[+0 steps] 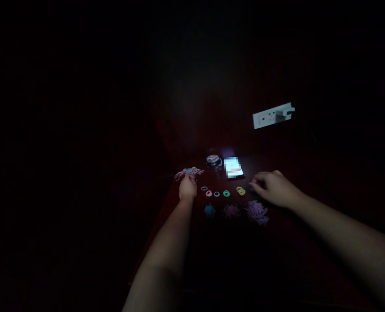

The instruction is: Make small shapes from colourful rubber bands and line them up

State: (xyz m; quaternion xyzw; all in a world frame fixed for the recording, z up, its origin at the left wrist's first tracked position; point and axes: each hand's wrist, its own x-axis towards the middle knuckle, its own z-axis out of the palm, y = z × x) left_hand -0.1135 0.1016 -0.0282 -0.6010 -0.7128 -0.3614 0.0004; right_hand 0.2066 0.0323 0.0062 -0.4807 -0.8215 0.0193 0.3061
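Observation:
My left hand (188, 188) is closed, fingertips at the near edge of a mixed pile of small coloured elastic hair ties (189, 172). A bit of blue shows by those fingertips, too small to name. On the right, my right hand (273, 186) has its fingers curled, thumb and forefinger close together over dark blue hair ties (253, 190). What it pinches, if anything, is hidden. Between the hands lie pink hair ties (208, 193), green ones (226, 193) and yellow ones (241, 191). Nearer me are teal (209, 210), dim pink (231, 211) and purple (257, 212) heaps.
A lit phone (234, 167) lies behind the row of hair ties. Left of it stands a small clear jar with a lid (213, 161). A white socket panel (272, 115) with a plug is on the wall. The dark reddish table (169, 208) fades into shadow.

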